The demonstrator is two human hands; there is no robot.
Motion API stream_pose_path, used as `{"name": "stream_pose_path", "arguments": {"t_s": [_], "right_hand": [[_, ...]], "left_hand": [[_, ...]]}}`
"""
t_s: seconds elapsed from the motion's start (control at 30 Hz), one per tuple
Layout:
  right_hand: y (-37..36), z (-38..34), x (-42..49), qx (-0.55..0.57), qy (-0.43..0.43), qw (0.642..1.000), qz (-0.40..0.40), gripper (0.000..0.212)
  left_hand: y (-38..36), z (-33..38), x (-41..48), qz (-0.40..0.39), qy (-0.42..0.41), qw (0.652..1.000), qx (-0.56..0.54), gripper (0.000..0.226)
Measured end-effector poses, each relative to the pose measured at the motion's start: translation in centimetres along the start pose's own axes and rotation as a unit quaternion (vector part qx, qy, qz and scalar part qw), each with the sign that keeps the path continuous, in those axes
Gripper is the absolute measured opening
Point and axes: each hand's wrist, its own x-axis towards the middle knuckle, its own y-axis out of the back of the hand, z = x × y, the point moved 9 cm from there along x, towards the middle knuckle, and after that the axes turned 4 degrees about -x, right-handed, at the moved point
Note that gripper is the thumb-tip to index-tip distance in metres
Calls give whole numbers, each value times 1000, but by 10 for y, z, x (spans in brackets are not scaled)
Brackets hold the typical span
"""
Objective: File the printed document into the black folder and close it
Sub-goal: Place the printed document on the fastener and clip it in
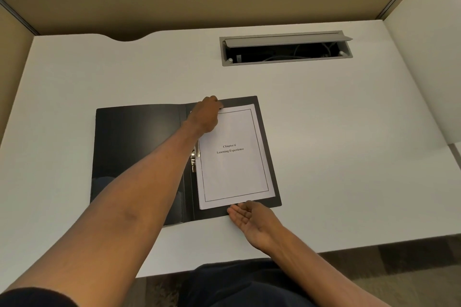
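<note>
The black folder lies open flat on the white desk, its spine running front to back. The printed document, a white stack titled "Chapter 6 Learning Experience", rests on the folder's right half beside the metal clip. My left hand reaches across the folder and rests on the document's top left corner, fingers curled down over its upper edge. My right hand lies palm up at the folder's near edge, its fingertips touching the bottom edge of the stack.
The white desk has an open grey cable tray at the back right. Brown partition walls enclose the back and left; a white panel stands at the right. The desk's front edge is close to my body.
</note>
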Motion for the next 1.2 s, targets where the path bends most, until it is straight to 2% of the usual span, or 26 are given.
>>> {"name": "stream_pose_path", "arguments": {"t_s": [0.3,0.4,0.47,0.53,0.6,0.7,0.9,1.2], "right_hand": [[-3,-2,-1,-28,9,999,-19,22],[3,-3,-8,-149,25,988,-16,21],[6,-25,-13,-280,113,953,9,19],[4,-68,-21,-376,254,889,60,14],[-2,-118,-31,-418,370,819,134,19],[-17,-170,-28,-469,443,739,191,36],[-39,-188,9,-557,429,685,195,55],[-48,-184,27,-595,416,658,198,76]], "left_hand": [[3,2,1,4,-1,1000,27,48],[3,3,1,7,-1,999,32,47],[2,2,1,6,0,999,33,46],[3,-1,1,10,2,1000,29,46],[4,-4,0,12,3,999,30,47],[5,-7,0,12,4,999,36,49],[4,-5,-1,11,3,1000,20,49],[4,-6,-2,11,3,1000,8,50]]}}
